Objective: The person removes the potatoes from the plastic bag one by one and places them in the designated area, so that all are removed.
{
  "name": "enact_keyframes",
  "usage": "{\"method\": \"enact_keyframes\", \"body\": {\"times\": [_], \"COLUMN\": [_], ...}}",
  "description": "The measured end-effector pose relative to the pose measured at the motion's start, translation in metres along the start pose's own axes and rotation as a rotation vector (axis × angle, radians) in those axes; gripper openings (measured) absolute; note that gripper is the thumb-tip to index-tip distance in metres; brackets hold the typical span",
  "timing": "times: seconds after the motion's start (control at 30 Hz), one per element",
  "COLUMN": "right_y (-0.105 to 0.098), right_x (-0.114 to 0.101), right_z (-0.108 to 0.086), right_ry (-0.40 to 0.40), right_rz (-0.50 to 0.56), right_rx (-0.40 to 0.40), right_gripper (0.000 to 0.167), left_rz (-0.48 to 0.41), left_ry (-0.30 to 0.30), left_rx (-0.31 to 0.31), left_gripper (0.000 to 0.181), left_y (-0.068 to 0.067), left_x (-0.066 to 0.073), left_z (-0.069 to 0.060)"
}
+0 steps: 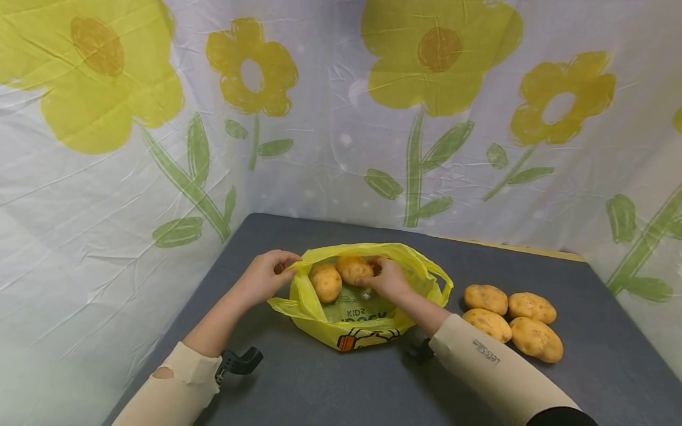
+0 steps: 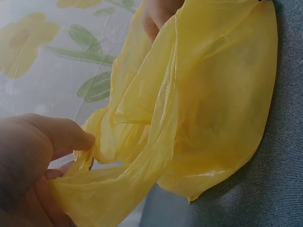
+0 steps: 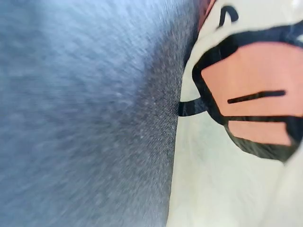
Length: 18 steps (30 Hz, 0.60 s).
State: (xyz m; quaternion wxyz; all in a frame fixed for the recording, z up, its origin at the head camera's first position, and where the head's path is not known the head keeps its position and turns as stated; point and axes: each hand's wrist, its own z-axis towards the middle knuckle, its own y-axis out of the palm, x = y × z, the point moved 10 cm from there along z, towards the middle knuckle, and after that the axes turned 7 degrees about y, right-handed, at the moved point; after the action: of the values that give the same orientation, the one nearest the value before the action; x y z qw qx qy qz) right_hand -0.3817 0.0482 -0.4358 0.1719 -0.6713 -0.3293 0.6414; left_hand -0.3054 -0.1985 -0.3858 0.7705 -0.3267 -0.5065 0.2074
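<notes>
A yellow plastic bag [image 1: 314,328] lies with its mouth spread on the dark table. My left hand [image 1: 266,273] pinches the left edge of its mouth; in the left wrist view the thumb and fingers of that hand [image 2: 42,161] hold the thin yellow film [image 2: 213,104]. Inside the bag are two potatoes side by side, one at the left [image 1: 325,283] and one [image 1: 354,270] gripped by the fingers of my right hand [image 1: 392,281]. The right wrist view shows only the printed side of the bag [image 3: 208,179], not the hand.
Four potatoes, more than a pair, form a group right of the bag, one of them nearest the front [image 1: 536,339]. The dark table [image 1: 319,384] ends at a flower-printed white curtain [image 1: 330,148] behind and at the sides.
</notes>
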Motion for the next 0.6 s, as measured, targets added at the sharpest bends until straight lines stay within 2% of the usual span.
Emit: {"method": "enact_keyframes", "body": {"times": [0.2,0.4,0.6], "right_y": [-0.007,-0.022,-0.037], "right_x": [0.001,0.003,-0.002], "right_z": [-0.017,-0.035,-0.056], "right_ry": [-0.001,0.01,-0.041], "right_rz": [0.053,0.064,0.109], "right_rx": [-0.045,-0.042,-0.072], "right_gripper": [0.052,0.057,0.055], "left_rz": [0.002,0.006,0.003], "left_ry": [0.0,0.009,0.012], "left_rx": [0.0,-0.004,-0.003], "left_gripper": [0.028,0.027,0.027], "left_y": [0.0,0.003,0.004], "left_x": [0.002,0.003,0.004], "left_z": [0.001,0.002,0.005]}}
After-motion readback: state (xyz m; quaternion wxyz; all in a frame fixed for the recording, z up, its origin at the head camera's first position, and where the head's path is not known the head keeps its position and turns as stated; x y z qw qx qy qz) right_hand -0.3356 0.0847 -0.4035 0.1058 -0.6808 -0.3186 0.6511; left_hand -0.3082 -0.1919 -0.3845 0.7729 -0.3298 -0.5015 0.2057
